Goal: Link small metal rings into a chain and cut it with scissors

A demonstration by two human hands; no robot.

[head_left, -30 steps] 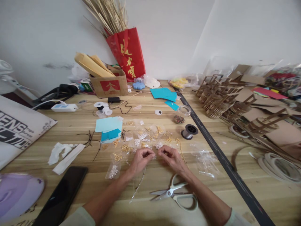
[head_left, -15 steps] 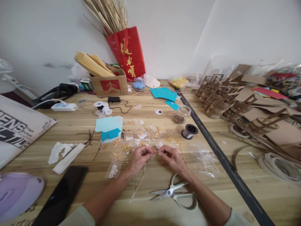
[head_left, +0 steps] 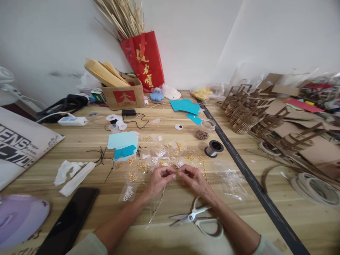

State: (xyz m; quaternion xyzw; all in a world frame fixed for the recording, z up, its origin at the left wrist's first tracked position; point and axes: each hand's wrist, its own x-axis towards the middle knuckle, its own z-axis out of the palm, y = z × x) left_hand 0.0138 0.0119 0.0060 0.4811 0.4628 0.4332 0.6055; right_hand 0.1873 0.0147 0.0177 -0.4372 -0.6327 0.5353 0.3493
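Note:
My left hand (head_left: 161,179) is closed in a pinch. From beneath its fingers a thin silver chain (head_left: 157,209) trails down toward the table's front; I take its upper end to be in this grip. Fingertip to fingertip with it, my right hand (head_left: 194,179) pinches too, on something too small to make out. Just beyond both hands lie small clear bags of gold findings (head_left: 142,166) and silver findings (head_left: 180,163). Slightly open scissors (head_left: 191,216) with pale handles rest below my right wrist. A gold chain (head_left: 204,171) lies by my right hand.
A wire spool (head_left: 214,148), a tub of beads (head_left: 202,134) and clear bags (head_left: 232,180) are on the right, near a dark strip (head_left: 247,177). Small wooden baskets (head_left: 247,109) stand farther right. At left are a phone (head_left: 69,219), white strips (head_left: 77,179) and blue cards (head_left: 122,140).
Both hands stay nearly in place with their fingertips together. The fingers shift only slightly, and the silver chain keeps its position.

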